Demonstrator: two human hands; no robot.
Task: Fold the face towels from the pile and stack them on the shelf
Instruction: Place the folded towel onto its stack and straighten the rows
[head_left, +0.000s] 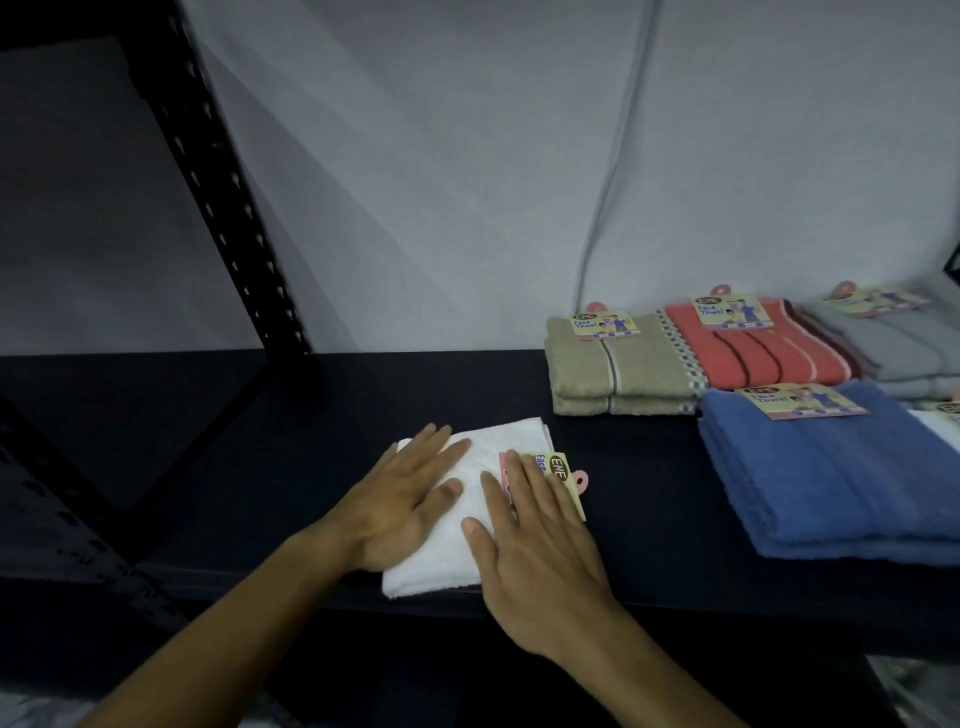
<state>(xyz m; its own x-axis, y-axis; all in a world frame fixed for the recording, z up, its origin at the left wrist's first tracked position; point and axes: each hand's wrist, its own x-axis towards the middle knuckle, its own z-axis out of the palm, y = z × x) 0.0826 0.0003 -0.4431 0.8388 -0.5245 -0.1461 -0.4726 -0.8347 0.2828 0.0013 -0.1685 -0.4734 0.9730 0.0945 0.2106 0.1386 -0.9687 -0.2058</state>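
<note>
- While both hands press flat, the head view shows the white towel (470, 512) folded at lower centre of the frame on the dark shelf (649, 519), long axis running toward the upper right.
- Left hand (402, 496) and right hand (540, 551) lie on it, fingers straight, gripping nothing; the right covers its label (563, 475).
- Stacked towels, the blue towel (831, 478) nearest, lie right of frame, so the right hand seems closer for shifting it there.

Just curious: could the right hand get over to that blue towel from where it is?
Probably yes. The right hand lies flat on the white towel, and only bare dark shelf separates it from the blue towel.
</note>
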